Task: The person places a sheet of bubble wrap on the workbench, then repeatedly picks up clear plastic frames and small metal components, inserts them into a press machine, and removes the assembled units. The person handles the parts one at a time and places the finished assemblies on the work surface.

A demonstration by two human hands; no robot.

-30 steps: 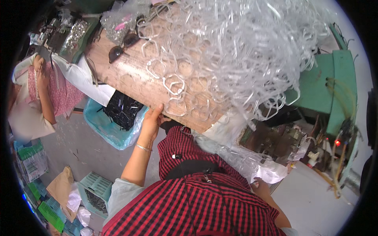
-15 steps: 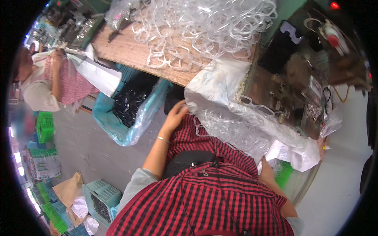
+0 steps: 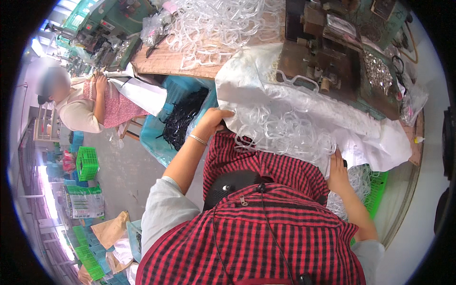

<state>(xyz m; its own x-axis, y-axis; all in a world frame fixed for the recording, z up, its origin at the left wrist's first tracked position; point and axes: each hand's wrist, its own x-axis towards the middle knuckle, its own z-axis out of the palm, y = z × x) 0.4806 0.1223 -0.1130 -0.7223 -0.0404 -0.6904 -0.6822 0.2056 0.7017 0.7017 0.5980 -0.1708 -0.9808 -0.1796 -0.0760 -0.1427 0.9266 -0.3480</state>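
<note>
A white cloth sheet (image 3: 242,71) hangs from the bench edge over my lap. In its fold lies a heap of clear plastic eyeglass frames (image 3: 285,128). My left hand (image 3: 214,119) is closed at the sheet's left edge, fingers curled against it. At the heap's right end my right hand (image 3: 338,175) rests with fingers stretched out, touching the edge of the sheet and the frames. A second, bigger pile of clear frames (image 3: 228,28) is spread over the wooden bench top (image 3: 166,59).
Metal machine tooling (image 3: 327,71) stands at the right of the bench, near small metal parts (image 3: 377,71). Below the bench is a blue crate (image 3: 156,135) holding black strips. A green crate (image 3: 377,190) with clear frames sits beside my right arm. A co-worker (image 3: 80,104) sits at the left.
The view has swung to the right. My left hand has closed at the sheet's edge, and my right hand, mostly hidden earlier, now shows beside the frames.
</note>
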